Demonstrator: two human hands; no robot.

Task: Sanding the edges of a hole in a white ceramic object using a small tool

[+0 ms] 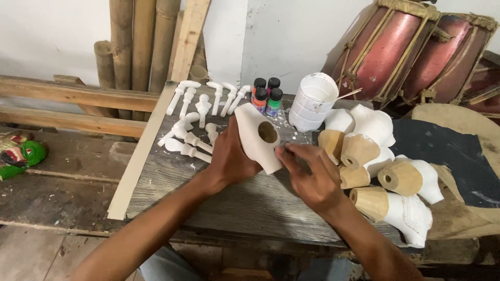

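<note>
My left hand [229, 158] grips a white-primed wooden figure body [259, 136] from behind, holding it tilted above a weathered wooden table [250, 200]. A round hole in the piece faces up toward me. My right hand [310, 174] pinches something small against the lower right edge of the piece; what it holds is hidden by the fingers. Both forearms reach in from the bottom of the view.
Several white turned pegs [195, 112] lie at the table's back left. Small paint bottles [266, 96] and a white paint cup [311, 101] with a stick stand behind. A pile of part-white wooden bodies [383, 171] lies right. Drums [411, 52], bamboo poles [140, 41] and a green mask [21, 153] surround the table.
</note>
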